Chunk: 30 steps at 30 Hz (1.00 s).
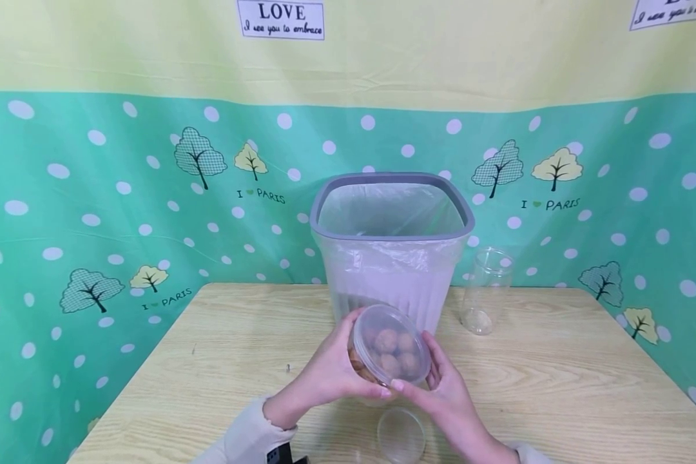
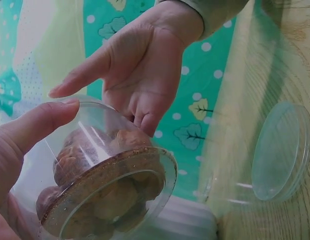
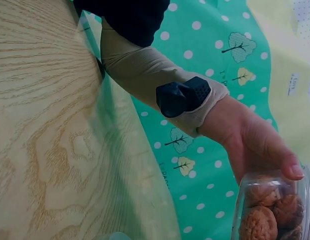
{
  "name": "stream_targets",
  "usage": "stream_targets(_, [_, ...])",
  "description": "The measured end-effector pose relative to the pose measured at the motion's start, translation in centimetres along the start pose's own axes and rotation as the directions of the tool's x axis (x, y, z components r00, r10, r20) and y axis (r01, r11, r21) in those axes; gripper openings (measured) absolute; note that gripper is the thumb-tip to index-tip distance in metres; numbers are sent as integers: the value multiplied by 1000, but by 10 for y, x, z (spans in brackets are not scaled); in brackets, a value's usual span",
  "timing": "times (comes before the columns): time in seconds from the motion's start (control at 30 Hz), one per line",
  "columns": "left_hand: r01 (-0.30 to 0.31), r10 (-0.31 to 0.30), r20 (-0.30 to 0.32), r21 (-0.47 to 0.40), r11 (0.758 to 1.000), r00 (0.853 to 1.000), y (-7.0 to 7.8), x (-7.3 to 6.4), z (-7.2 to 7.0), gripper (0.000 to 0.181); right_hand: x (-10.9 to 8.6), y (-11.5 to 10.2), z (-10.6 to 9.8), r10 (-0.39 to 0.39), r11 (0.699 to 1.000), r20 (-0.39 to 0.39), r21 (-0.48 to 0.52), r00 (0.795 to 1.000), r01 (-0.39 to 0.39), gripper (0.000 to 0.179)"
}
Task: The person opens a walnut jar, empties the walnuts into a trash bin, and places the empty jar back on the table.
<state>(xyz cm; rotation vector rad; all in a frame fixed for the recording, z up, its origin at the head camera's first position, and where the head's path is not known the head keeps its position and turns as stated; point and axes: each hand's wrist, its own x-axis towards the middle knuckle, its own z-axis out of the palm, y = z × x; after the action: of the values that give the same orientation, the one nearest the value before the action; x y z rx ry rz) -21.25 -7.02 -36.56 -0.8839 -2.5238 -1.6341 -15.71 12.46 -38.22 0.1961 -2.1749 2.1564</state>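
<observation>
A clear, round plastic jar [image 1: 367, 376] with brown, wrinkled walnuts [image 3: 258, 223] inside is held above the pale wood-grain counter [image 1: 238, 335], about midway between its left and right edges and in front of the pale, ribbed bin with a purple-grey rim [image 1: 390, 267]. Whether the bin's wall is touched cannot be told. The jar's side is clasped by the left grip [image 1: 333, 368], with the thumb along its near side; its translucent round end, judged to be the lid [image 1: 403, 357], is turned up and to the right, so that the axis leans toward the right grip [image 1: 449, 398]. By the right grip, thumb and fingers curved, the lid's near and right rim is held. On this lean any coming move seems to turn: the lid lies nearer the right grip, the body nearer the left. Below the jar, toward the counter's near side, a clear, round disc [image 1: 401, 436] is seen; toward the back right corner a tall, clear cylinder [image 1: 487, 290] is placed, well apart from both grips
</observation>
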Motion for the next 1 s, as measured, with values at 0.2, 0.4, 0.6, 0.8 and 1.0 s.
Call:
stream_targets(0.2, [-1, 1, 2, 7, 1000, 1000, 0, 0, -1, 115, 1, 2, 0, -18, 1000, -9, 3, 1000, 18, 96])
stream_targets(0.4, [-11, 11, 11, 8, 1000, 1000, 0, 0, -2, 114, 2, 5, -1, -84, 996, 2, -11, 996, 84, 95])
stream_targets(0.6, [-16, 16, 40, 0, 1000, 999, -1, 0, -5, 113, 3, 10, -6, -144, 988, 30, -50, 989, 145, 94])
stream_targets(0.8, [-26, 30, 84, -47, 999, 996, -1, 0, -8, 110, 8, 14, -14, -225, 972, 101, -38, 969, 230, 91])
stream_targets(1.0, [-38, 52, 125, -111, 993, 991, 0, 0, -10, 107, 15, 20, -25, -323, 945, 199, 8, 925, 328, 91])
